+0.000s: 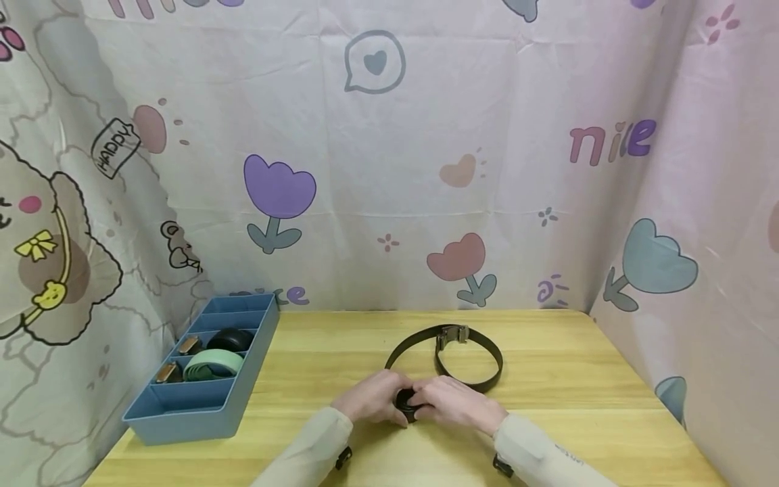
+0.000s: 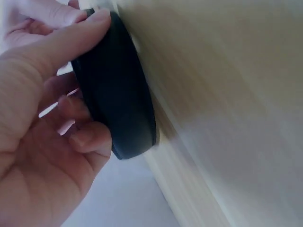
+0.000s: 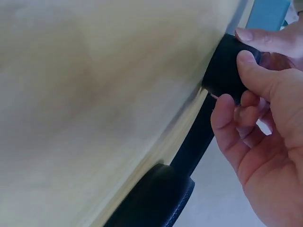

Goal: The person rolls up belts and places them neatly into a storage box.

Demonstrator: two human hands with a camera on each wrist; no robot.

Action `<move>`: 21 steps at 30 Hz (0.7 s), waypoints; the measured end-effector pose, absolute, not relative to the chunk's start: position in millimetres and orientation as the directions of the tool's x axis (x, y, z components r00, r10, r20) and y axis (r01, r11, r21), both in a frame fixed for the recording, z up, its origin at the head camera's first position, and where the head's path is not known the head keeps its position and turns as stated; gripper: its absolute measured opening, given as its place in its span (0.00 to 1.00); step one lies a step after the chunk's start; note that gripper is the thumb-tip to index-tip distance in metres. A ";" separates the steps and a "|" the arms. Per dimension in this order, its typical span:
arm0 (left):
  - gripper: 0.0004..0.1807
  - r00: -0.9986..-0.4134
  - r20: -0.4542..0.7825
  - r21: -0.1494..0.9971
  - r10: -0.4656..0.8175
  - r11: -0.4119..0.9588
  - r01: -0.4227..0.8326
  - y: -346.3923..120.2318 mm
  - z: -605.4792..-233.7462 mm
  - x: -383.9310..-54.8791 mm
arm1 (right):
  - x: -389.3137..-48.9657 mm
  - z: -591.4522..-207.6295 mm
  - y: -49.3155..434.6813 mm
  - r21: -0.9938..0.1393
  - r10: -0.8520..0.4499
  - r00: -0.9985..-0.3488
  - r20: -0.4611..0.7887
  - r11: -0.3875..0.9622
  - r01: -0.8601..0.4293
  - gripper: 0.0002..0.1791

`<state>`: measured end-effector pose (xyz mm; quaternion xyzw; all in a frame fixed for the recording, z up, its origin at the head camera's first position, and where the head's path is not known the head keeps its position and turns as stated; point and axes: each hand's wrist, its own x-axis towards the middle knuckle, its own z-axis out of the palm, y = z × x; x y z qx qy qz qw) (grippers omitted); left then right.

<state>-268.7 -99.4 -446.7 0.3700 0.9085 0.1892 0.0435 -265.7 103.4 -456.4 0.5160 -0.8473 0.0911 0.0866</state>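
Observation:
A black belt [image 1: 500, 363] lies on the wooden table, its metal buckle [image 1: 455, 334] at the far end of a loose loop. The near end is wound into a small coil [image 1: 404, 404] standing on its edge between the two hands. My left hand [image 1: 374, 398] grips the coil from the left, its thumb against the outer face of the strap [image 2: 116, 94] in the left wrist view. From the other side my right hand [image 1: 455, 404] pinches the coil, thumb on the strap [image 3: 225, 68] in the right wrist view. The coil's inner turns are mostly hidden by fingers.
A blue divided box [image 1: 182, 427] stands at the table's left. Its middle compartments hold a rolled black belt [image 1: 231, 339] and a rolled green belt [image 1: 214, 364], both with metal buckles. A printed curtain [image 1: 377, 149] hangs behind the table and along both sides.

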 end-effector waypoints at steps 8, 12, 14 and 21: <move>0.17 -0.756 0.079 0.460 0.649 0.649 0.605 -99.7 -455.5 -267.6 | -259.2 -463.7 96.4 -0.117 -0.832 -0.497 0.246 0.483 -0.868 0.04; 0.22 -0.749 0.084 0.424 0.657 0.656 0.624 -101.3 -455.6 -268.5 | -261.1 -463.1 97.4 -0.119 -0.842 -0.470 0.265 0.456 -0.882 0.03; 0.23 -0.739 0.070 0.393 0.670 0.663 0.637 -102.8 -454.5 -269.3 | -263.4 -462.1 99.4 -0.104 -0.856 -0.448 0.258 0.437 -0.894 0.03; 0.22 -0.738 0.072 0.337 0.671 0.680 0.651 -100.7 -452.0 -270.9 | -265.4 -457.4 104.5 -0.112 -0.868 -0.446 0.218 0.432 -0.895 0.06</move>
